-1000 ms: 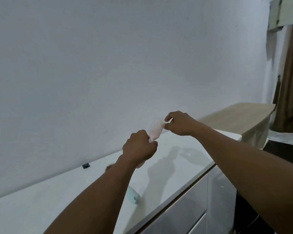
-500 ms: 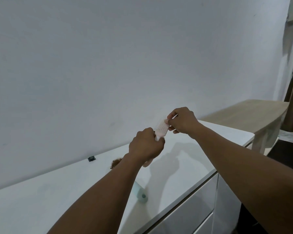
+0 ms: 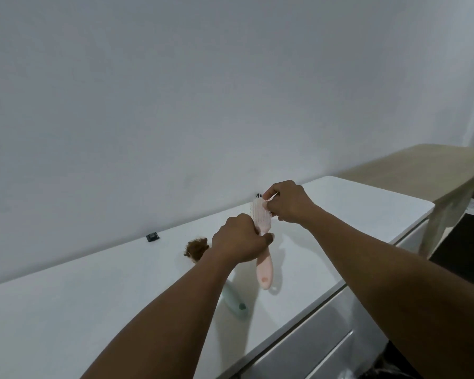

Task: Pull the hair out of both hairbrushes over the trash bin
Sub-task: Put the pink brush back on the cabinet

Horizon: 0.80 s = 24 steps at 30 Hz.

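My left hand (image 3: 238, 241) grips a pink hairbrush (image 3: 263, 258) around its neck, head up and handle hanging down over the white cabinet top (image 3: 93, 296). My right hand (image 3: 286, 201) pinches at the bristled head of that brush near its top. A teal hairbrush (image 3: 234, 303) lies on the cabinet top under my left forearm, only its handle end showing. A clump of brown hair (image 3: 196, 248) rests on the cabinet top just left of my left wrist. No trash bin is in sight.
A small dark block (image 3: 152, 237) sits by the wall on the cabinet top. The cabinet's front edge and glossy drawers (image 3: 312, 337) run along the lower right. A wooden table (image 3: 422, 170) stands beyond the cabinet's right end.
The view has tilted down, so the pink brush's handle and the hair clump now show. Both hands stay on the pink brush, my right hand still picking at its head.
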### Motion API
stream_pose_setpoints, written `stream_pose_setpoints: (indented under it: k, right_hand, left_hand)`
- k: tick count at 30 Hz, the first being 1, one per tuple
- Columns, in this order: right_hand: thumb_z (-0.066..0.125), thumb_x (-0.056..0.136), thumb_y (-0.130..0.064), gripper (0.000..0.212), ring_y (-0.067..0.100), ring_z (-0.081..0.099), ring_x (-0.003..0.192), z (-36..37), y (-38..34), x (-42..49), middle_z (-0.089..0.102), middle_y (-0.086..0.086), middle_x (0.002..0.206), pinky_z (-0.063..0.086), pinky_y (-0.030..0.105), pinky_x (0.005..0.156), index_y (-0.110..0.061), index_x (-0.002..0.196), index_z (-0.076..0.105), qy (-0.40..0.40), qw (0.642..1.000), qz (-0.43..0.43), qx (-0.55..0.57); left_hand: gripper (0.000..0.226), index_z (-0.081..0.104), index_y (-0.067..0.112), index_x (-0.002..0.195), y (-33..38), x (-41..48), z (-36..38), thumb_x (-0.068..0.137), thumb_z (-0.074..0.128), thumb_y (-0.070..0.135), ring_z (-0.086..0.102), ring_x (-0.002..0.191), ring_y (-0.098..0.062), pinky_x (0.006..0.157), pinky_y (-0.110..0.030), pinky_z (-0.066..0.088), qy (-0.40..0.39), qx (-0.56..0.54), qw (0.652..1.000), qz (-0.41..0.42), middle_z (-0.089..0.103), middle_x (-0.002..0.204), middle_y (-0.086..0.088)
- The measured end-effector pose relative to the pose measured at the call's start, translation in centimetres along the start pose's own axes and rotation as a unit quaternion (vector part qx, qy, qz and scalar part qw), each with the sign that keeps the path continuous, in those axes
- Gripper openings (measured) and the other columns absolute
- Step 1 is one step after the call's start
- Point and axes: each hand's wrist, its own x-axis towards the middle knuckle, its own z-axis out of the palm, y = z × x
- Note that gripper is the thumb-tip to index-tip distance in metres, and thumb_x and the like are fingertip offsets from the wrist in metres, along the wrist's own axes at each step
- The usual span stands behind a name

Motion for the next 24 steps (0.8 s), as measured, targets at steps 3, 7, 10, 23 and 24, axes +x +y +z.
stream_pose_setpoints:
  k: [3,7,10,23,24]
  right_hand:
    - [0.068,0.083,-0.008,0.018,0.022,0.076,0.082,1.3,1.0,0.6,0.074,0.007,0.096,0.050,0.021,0.057,-0.012,0.101,0.073,-0.015,1.000,0.003,-0.026]
    - [0.069,0.081,-0.013,0.019,0.021,0.075,0.085,2.8,2.6,1.2,0.074,0.003,0.098,0.057,0.031,0.079,-0.015,0.099,0.073,-0.031,0.998,0.019,-0.045]
    - [0.069,0.081,-0.012,0.016,0.022,0.072,0.092,3.8,3.2,1.5,0.072,0.008,0.105,0.057,0.036,0.087,-0.017,0.096,0.072,-0.042,0.997,0.012,-0.060]
    - [0.069,0.084,-0.013,0.022,0.016,0.059,0.089,4.6,3.0,0.8,0.067,0.000,0.099,0.048,0.024,0.075,-0.011,0.105,0.074,-0.095,0.987,-0.005,-0.128]
    - [0.069,0.084,-0.014,0.022,0.016,0.057,0.088,4.3,2.8,0.5,0.064,-0.004,0.094,0.046,0.021,0.069,-0.011,0.106,0.073,-0.097,0.986,-0.010,-0.133]
  left_hand:
    - [0.041,0.056,0.020,0.078,-0.9,0.4,0.8,0.077,0.063,0.061,0.066,0.078,-0.022,0.060,-0.030,0.045,-0.013,0.015,1.000,-0.010,0.064,0.079,0.001]
    - [0.045,0.058,0.020,0.084,-1.7,0.8,2.0,0.078,0.063,0.064,0.066,0.085,-0.023,0.064,-0.032,0.047,-0.026,0.040,0.999,-0.016,0.068,0.087,0.000]
    - [0.043,0.059,0.020,0.089,-2.3,0.9,2.6,0.080,0.064,0.062,0.066,0.088,-0.022,0.067,-0.033,0.049,-0.036,0.059,0.997,-0.020,0.068,0.092,0.000]
    - [0.037,0.049,0.024,0.080,-1.8,0.4,1.5,0.086,0.068,0.055,0.056,0.081,-0.021,0.066,-0.030,0.042,-0.049,0.069,0.996,-0.013,0.052,0.078,0.005]
    - [0.039,0.045,0.023,0.074,-1.7,0.2,1.1,0.088,0.067,0.052,0.055,0.079,-0.022,0.065,-0.030,0.041,-0.045,0.063,0.997,-0.011,0.049,0.073,0.005]
